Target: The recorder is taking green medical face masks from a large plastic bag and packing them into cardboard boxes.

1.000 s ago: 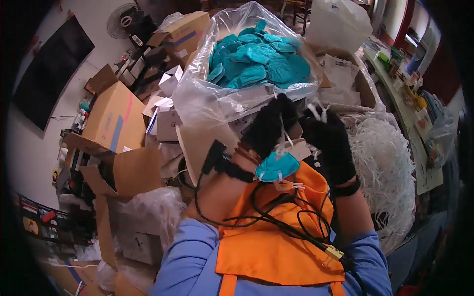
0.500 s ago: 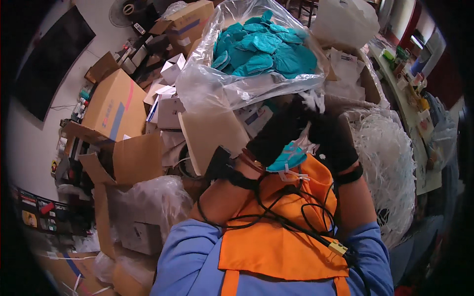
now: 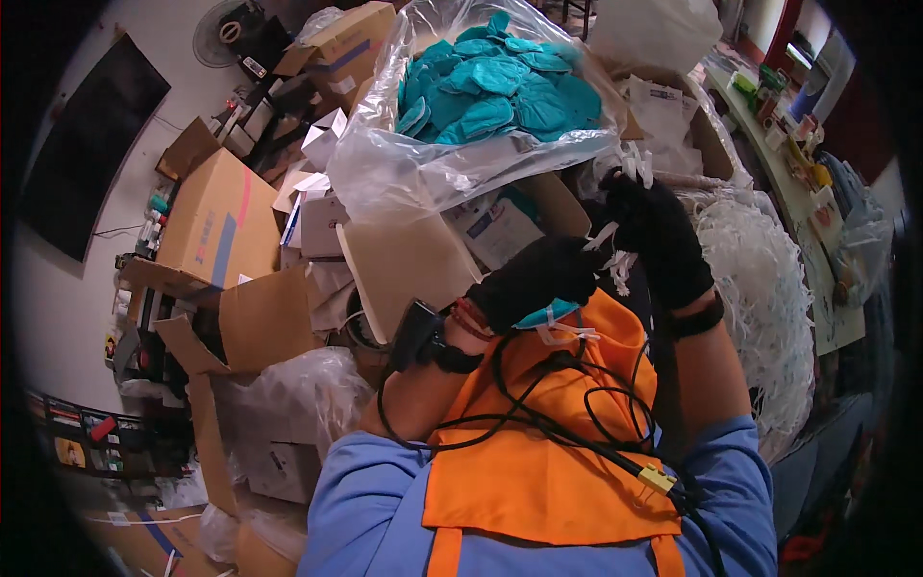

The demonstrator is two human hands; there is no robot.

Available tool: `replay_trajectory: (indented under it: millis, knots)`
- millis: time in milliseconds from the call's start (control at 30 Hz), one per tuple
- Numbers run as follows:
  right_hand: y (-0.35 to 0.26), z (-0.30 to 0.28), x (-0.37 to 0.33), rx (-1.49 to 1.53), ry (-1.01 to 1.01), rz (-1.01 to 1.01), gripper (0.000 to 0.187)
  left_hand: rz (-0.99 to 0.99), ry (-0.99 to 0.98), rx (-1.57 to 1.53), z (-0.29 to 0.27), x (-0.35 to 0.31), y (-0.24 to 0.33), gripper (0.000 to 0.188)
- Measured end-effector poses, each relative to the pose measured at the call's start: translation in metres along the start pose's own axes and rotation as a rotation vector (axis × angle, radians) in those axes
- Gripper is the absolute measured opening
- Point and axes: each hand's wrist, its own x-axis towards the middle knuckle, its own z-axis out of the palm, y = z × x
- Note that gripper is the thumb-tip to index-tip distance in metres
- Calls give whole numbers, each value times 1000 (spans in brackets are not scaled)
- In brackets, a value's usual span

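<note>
My left hand (image 3: 538, 281), in a black glove, is closed, with one end of a white strap (image 3: 603, 236) at its fingertips. My right hand (image 3: 661, 234), also black-gloved, is closed around a small bunch of white straps (image 3: 633, 165) that stick out above and below the fist. The two hands are a short way apart. Just below my left hand a teal padded fabric piece (image 3: 546, 313) shows in part, with white ties (image 3: 569, 334) hanging from it over my orange apron (image 3: 548, 481). The left hand covers the rest of it.
Ahead, a box lined with clear plastic (image 3: 385, 183) holds a heap of teal fabric pieces (image 3: 500, 91). A mass of white straps (image 3: 755, 308) lies at my right. Cardboard boxes (image 3: 216, 221) crowd the left. A black cable (image 3: 519, 413) loops across my apron.
My hands have moved apart: the right up and slightly right with white straps, the left slightly down and left. The teal piece is now more covered by the left hand.
</note>
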Motion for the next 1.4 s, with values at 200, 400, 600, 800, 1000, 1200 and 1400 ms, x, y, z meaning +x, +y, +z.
replay_trajectory:
  millis: [200,400,600,800,1000,1200,1400]
  knots:
    - [-10,-5,1,-90,38,-4,28,-112,-135,-420,0,-7,-3,20]
    - [-4,-7,6,16,76,-19,30,-358,-121,-791,5,-3,2,18]
    - [-12,-14,6,-164,59,-84,29,-118,-165,-549,3,-12,-4,21]
    - [-11,-13,8,-52,107,-23,30,-154,-244,-621,8,-16,-2,23]
    - [-11,-21,9,-65,95,-17,29,-203,-409,-632,-7,-14,-2,24]
    - [-28,-28,-3,-137,27,-216,38,-109,240,-382,10,-49,-27,23]
    - [-30,-38,-6,-59,71,-212,43,-377,746,-1249,-14,-38,-50,12]
